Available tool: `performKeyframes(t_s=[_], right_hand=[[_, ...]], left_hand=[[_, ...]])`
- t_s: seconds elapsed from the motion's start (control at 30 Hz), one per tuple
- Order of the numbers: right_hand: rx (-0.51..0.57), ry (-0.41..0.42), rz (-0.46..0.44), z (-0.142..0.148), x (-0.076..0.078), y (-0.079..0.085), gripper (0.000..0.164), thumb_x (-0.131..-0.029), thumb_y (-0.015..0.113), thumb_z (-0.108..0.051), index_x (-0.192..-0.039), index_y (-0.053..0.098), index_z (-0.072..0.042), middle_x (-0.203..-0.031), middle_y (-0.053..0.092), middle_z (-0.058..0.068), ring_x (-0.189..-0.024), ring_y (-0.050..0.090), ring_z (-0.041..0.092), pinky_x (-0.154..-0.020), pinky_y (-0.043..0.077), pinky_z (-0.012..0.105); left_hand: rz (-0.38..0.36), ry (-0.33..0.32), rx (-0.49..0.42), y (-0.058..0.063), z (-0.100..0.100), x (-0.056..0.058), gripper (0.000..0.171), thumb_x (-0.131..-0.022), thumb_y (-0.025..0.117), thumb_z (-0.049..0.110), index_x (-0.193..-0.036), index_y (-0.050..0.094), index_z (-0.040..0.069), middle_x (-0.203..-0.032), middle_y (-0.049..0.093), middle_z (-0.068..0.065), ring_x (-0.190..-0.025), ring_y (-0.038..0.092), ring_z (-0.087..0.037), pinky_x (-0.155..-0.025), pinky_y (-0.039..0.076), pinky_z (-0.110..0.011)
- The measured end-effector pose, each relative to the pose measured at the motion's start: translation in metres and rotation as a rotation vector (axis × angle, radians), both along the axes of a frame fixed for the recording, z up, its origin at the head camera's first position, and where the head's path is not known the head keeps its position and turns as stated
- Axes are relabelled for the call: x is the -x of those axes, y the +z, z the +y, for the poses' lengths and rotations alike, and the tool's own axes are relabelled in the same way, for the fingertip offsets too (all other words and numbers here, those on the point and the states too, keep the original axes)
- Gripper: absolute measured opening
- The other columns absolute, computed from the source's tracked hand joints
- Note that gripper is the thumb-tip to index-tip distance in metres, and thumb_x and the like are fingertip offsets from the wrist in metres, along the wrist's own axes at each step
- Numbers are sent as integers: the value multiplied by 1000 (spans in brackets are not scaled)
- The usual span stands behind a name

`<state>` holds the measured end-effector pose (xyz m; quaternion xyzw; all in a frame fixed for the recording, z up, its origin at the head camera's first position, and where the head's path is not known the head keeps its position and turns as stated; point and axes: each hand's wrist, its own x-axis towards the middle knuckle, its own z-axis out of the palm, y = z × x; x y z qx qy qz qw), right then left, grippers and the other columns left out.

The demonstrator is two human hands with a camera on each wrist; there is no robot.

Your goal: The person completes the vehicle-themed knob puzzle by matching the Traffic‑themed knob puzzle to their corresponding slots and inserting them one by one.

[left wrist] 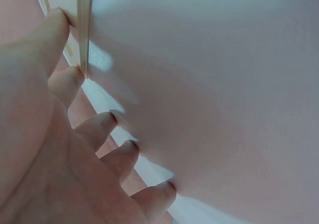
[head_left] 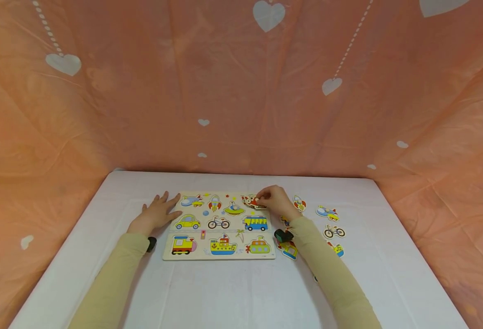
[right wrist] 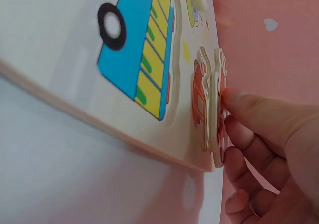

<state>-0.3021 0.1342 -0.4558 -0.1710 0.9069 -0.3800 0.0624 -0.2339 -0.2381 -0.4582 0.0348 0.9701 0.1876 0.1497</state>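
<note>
A pink curtain [head_left: 233, 82] backs the table [head_left: 225, 297]. At the far right corner of the board [head_left: 216, 259], the right hand [head_left: 279, 202] pinches a red piece [right wrist: 217, 109] — probably light, stiff wood, best held by its edges. The left hand [head_left: 155, 215], fingers spread, touches the board's left edge.

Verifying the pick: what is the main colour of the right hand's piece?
Mostly red; the held piece shows best in the head view.

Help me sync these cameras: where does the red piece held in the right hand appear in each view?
Head: the red piece, at the upper right of the puzzle board.
Left wrist: not in view.
Right wrist: right of centre, edge-on.
Shared landmark: the puzzle board, in all three.
</note>
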Motion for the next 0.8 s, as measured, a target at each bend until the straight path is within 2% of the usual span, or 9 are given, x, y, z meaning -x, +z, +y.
performKeyframes(t_s=[0.8], right_hand=[[42,-3,-39,-8,6,-11,6,-84,74,-12,-87,73,-7,-76,63,1,-71,54,15,-62,46,26]], left_hand=[[8,3,3,2,2,-1,72,-95,56,41,-152,24,11,-153,8,-31,-137,3,-55,-101,4,-74]])
